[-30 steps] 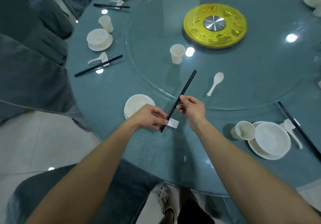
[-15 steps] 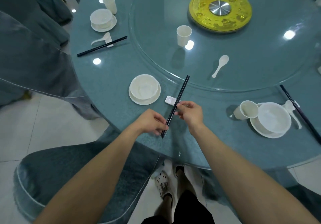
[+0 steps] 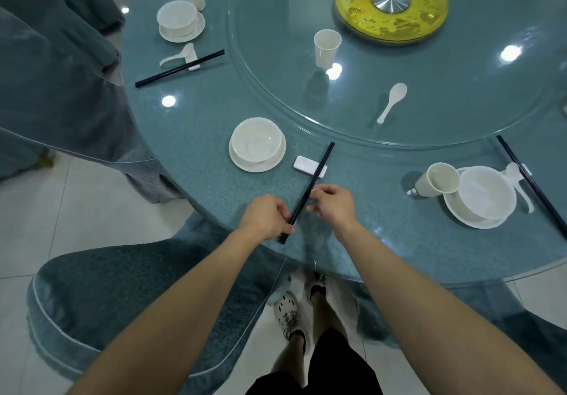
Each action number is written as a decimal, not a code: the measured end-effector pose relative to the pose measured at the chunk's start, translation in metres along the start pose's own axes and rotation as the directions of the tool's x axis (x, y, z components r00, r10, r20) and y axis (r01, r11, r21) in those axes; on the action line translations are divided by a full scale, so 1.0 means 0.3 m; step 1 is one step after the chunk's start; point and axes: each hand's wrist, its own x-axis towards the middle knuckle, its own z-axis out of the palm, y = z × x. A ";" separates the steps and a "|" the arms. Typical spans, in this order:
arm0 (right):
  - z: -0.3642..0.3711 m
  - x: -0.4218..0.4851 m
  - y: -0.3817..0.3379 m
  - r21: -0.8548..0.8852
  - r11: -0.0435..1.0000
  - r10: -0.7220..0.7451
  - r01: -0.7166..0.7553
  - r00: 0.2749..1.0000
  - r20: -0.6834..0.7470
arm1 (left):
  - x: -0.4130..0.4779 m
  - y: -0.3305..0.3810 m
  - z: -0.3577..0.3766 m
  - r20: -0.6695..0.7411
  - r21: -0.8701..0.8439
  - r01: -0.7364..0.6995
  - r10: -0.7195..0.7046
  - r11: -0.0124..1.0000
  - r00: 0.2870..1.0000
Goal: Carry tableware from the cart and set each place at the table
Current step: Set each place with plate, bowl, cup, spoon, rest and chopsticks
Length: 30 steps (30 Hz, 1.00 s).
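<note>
The black chopsticks (image 3: 310,190) lie slanted across the white rest (image 3: 310,166), tips pointing toward the glass turntable (image 3: 460,112), blunt ends near the table (image 3: 190,112) edge; the left hand (image 3: 266,217) has its fingers pinched together on the near end of the pair, while the right hand (image 3: 333,204) hovers just beside the middle of the sticks with its fingers loosely curled and a little apart, touching or all but touching them; I cannot tell which

The step in hand looks like squaring the 2 sticks on the rest, just right of the bowl (image 3: 256,142) that sits on its saucer (image 3: 257,161); to do it well, keep the left pinch light and slide rather than lift, so the rest does not skid on the smooth top; let the right fingertips nudge the 2 sticks side by side until the ends are level; aim for the same angle as the finished place at the far left, where chopsticks (image 3: 179,69) cross a rest with a spoon beside them; release the near end last, and gently, or the sticks may roll off the small rest

This place seems unfinished: a cup (image 3: 326,47) and a spoon (image 3: 392,101) stand on the turntable, well apart from the bowl, and probably belong here; the place at the right already has cup, bowl, spoon and chopsticks
</note>
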 end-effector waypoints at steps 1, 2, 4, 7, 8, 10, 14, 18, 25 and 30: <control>-0.001 -0.002 0.001 -0.003 1.000 0.001 -0.001 1.000 -0.003 | 0.000 -0.001 -0.002 -0.029 0.054 -0.015 0.016 0.998 0.999; -0.002 -0.002 0.001 -0.009 1.000 0.001 -0.001 1.000 -0.004 | 0.000 -0.001 -0.004 -0.054 0.091 -0.026 0.031 0.995 0.998; -0.004 -0.002 0.004 -0.019 1.000 -0.002 0.002 1.000 -0.002 | 0.002 -0.002 -0.004 -0.073 0.121 -0.034 0.043 0.992 0.996; -0.009 -0.001 0.003 -0.021 1.000 -0.002 0.002 1.000 -0.001 | 0.003 -0.003 -0.002 -0.041 0.145 -0.048 0.054 0.988 0.998; -0.010 -0.001 0.000 -0.021 1.000 -0.001 0.001 1.000 -0.001 | 0.004 -0.002 -0.002 -0.028 0.153 -0.052 0.057 0.987 0.998; -0.015 0.001 -0.005 -0.025 1.000 0.002 -0.002 1.000 -0.001 | 0.007 0.001 -0.003 -0.008 0.171 -0.059 0.061 0.984 0.998; -0.033 0.009 -0.024 -0.014 1.000 -0.003 0.003 1.000 -0.004 | 0.013 0.011 -0.015 0.029 0.206 -0.081 0.077 0.975 0.997; -0.070 0.028 -0.075 -0.014 1.000 -0.012 0.012 1.000 -0.028 | 0.030 0.048 -0.065 0.034 0.196 -0.097 0.092 0.976 0.995; -0.169 0.120 -0.244 0.024 0.998 -0.063 0.065 0.996 -0.065 | 0.132 0.247 -0.191 -0.089 0.190 -0.169 0.189 0.967 0.978; -0.268 0.226 -0.348 0.041 0.997 -0.066 0.070 0.992 -0.110 | 0.256 0.464 -0.216 -0.105 0.204 -0.180 0.204 0.962 0.973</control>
